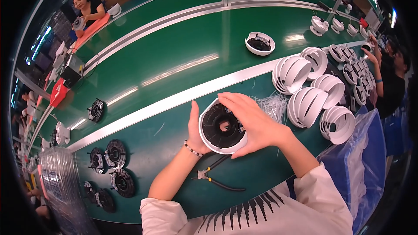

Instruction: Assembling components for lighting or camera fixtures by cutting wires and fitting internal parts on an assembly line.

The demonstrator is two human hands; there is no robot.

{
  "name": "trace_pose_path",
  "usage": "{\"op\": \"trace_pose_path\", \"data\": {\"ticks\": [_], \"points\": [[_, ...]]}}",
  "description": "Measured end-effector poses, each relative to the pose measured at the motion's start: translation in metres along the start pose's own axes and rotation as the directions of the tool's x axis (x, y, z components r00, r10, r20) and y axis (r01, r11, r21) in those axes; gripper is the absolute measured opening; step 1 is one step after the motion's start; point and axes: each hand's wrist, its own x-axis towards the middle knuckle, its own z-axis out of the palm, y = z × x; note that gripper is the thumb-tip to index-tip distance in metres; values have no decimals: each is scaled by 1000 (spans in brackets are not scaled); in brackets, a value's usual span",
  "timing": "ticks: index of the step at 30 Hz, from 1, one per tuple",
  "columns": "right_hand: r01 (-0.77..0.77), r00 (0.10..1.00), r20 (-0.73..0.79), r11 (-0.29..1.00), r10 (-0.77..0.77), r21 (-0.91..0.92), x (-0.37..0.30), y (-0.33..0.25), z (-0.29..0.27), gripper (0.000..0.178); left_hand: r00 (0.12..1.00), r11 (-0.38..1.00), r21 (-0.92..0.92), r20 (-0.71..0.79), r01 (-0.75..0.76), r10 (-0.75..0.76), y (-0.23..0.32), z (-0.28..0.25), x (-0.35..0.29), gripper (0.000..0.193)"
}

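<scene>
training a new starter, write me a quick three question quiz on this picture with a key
1. Which hand or hands hold the white-rimmed black part?
2. True or false: the pliers are being held.
3. Where are the stacked white rings: a) left of the part; b) right of it?

Key: 1. both, left hand and right hand; 2. false, they lie on the green table; 3. b.

no word, number or sign clear enough to be read, black round part (213, 119) too small for any lettering, shirt (305, 198) with black jagged pattern, not letters
</scene>
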Motion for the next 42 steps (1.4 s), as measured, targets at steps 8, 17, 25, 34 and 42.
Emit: {"op": "trace_pose_path", "data": {"ticks": [8,17,25,34,42], "points": [[-180,937,-300,983,179,22,-11,-2,33,107,981,974,143,-60,-173,183,-7,7,0,55],[-319,752,-593,946,289,57,-14,-8,71,101,910,893,255,-93,-372,405,-17,4,8,59],[-240,806,-541,968,241,74,-27,-4,61,106,886,860,294,-77,-418,457,-19,7,12,57],[-393,659,-712,918,242,-52,-107,-20,2,70,693,805,371,-415,-463,589,35,-25,47,40],[-756,271,-857,648,438,93,-149,27,-60,29,294,474,652,-373,-592,880,132,-85,113,31]]}}
